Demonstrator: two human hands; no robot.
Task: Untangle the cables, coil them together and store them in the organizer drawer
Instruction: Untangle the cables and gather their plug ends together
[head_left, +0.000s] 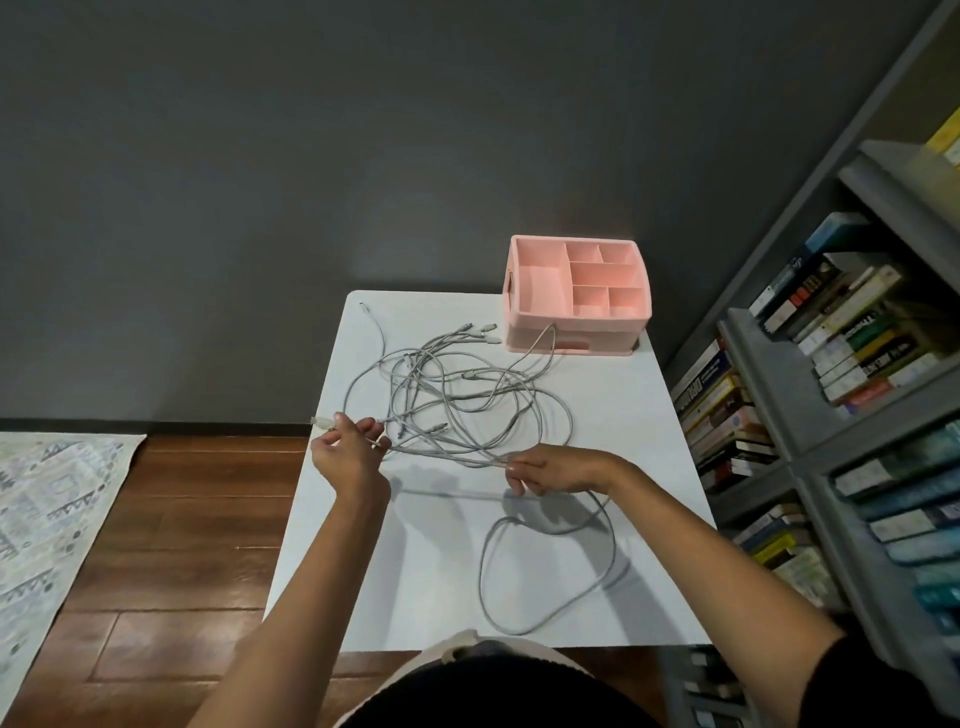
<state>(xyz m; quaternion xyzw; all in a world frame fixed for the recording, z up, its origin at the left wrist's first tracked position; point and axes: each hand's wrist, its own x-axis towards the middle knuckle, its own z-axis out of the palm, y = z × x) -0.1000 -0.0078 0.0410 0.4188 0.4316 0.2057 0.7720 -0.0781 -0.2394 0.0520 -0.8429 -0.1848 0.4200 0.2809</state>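
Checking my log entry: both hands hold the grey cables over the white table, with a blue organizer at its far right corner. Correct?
Not quite: the head view shows the organizer is pink, not blue. The rest holds.

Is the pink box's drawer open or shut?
Shut. The drawer sits flush in the pink organizer, its front not pulled out.

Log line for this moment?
stage: untangling | cables: tangled on table | left hand: pinches cable end | right hand: holds cable strands | organizer: drawer closed
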